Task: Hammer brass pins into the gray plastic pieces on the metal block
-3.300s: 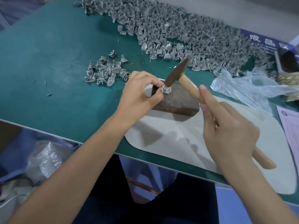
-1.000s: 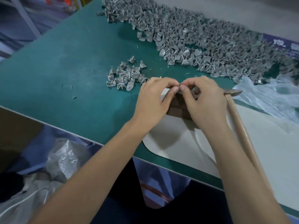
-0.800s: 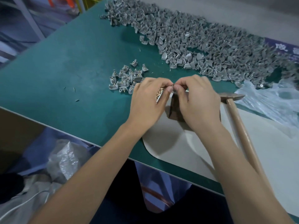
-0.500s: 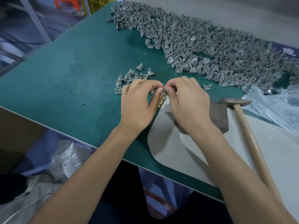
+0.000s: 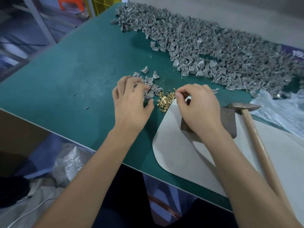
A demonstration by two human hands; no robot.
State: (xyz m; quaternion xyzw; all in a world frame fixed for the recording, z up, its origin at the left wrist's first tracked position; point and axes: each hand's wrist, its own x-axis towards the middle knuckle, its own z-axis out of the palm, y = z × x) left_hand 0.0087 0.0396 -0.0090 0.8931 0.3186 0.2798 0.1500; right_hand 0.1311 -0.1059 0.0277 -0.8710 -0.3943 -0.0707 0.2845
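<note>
- Both hands have come apart since half a second ago, when their fingertips met over the block; the hammer (image 5: 256,139), which was in the right hand some seconds ago, now lies on the pale mat (image 5: 181,155) beside the metal block (image 5: 230,122)
- Left hand (image 5: 131,102) is over the small heap of pinned gray pieces (image 5: 152,87), fingers spread and relaxed; I cannot tell if it holds a piece
- Right hand (image 5: 197,106) is at the edge of the brass pins (image 5: 165,100) on the green surface (image 5: 74,76), thumb and forefinger pressed together as if pinching one pin; the pin itself is too small to see
- No gray piece is visible on the block now, though the right hand covers part of it
- I judge the work is only at the beginning: the finished heap is small, and the big pile of gray pieces (image 5: 213,51) at the far side is very large, so most pieces wait for a pin
</note>
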